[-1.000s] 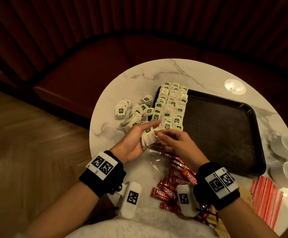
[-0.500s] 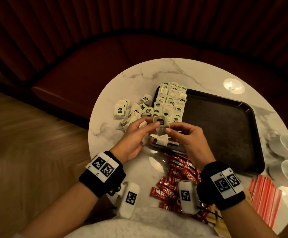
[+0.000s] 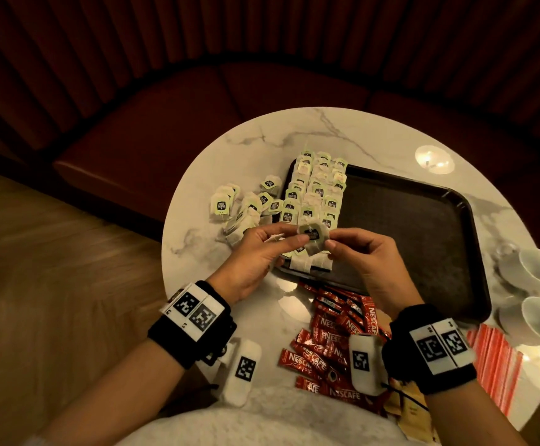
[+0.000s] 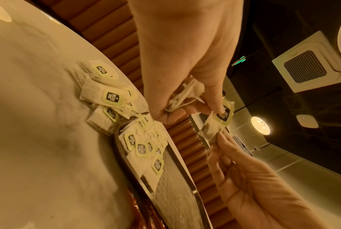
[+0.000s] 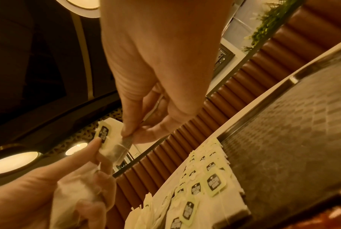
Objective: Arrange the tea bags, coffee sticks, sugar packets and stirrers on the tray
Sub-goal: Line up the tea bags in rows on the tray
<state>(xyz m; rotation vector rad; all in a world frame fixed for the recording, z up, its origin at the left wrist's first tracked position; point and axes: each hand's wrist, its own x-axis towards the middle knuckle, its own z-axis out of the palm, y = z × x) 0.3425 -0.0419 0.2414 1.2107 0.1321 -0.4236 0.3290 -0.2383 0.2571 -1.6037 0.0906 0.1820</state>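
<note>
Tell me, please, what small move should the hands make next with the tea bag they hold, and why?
Probably the right hand should lay the tea bag onto the tray, at the near end of the tea bag rows. Both hands pinch it above that end, and the left hand also holds a bunch of further bags.

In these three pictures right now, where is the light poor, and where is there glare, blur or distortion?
Head view: dim warm light, lamp glare on the marble table, edges bent by the wide lens, tea bag fairly sharp. Left wrist view: yellow cast, the near table soft, left hand pale and overlit. Right wrist view: right hand blurred, tray stretched.
</note>
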